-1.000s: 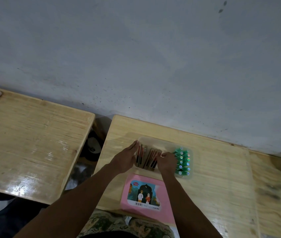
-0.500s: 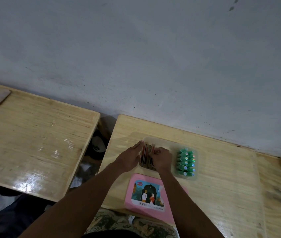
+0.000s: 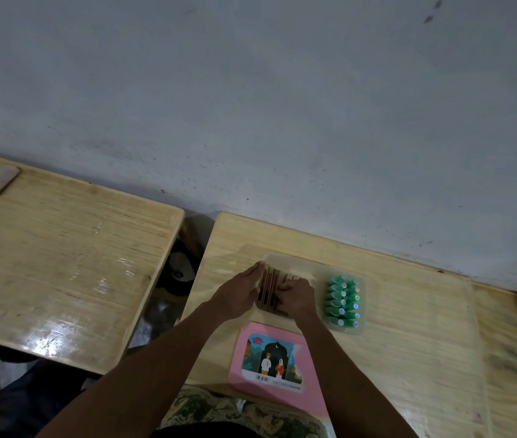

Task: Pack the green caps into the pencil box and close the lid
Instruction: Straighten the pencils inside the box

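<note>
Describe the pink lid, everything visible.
The pink lid is a flat rounded rectangle, plastic by the look. It lies off the box near the front edge of the wooden desk, close to the person. A printed label shows two figures before a dark arch, with a barcode beneath. The right forearm crosses its right edge; neither of the hands touches it.

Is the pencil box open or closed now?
Open. The pink lid lies flat on the table, apart from the clear pencil box, whose green caps are uncovered.
</note>
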